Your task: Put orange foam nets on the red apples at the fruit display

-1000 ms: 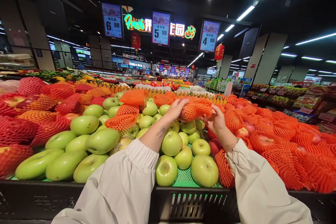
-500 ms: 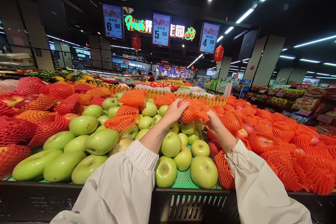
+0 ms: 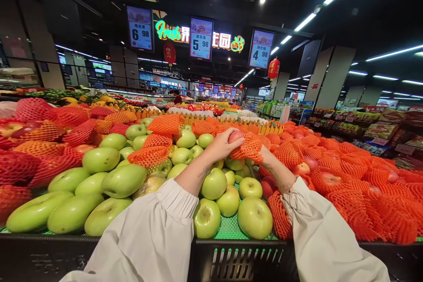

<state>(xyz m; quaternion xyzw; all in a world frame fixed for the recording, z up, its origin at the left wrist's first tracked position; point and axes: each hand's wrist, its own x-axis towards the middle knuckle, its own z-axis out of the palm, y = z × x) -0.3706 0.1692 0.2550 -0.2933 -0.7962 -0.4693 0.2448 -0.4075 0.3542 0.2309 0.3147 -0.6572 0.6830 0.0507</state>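
A red apple [image 3: 235, 135] is gripped by my left hand [image 3: 220, 145], its thumb across the front and the upper part of the fruit bare. An orange foam net sleeve [image 3: 248, 147] covers the apple's lower right side. My right hand [image 3: 267, 161] is closed on the right end of that sleeve, its fingertips mostly hidden behind the net. Below both hands, green apples [image 3: 228, 200] lie loose on a green mesh liner [image 3: 228, 228].
To the right are many red apples in orange nets [image 3: 333, 178]. More netted fruit [image 3: 41, 150] is piled at the left. A black crate edge [image 3: 241, 255] runs along the front. Price screens [image 3: 201, 39] hang overhead, and a person [image 3: 177, 98] stands far back.
More of the red apple's bare skin shows above the foam net, which sits lower and further right on it. Both hands stay close together; the view has shifted slightly.
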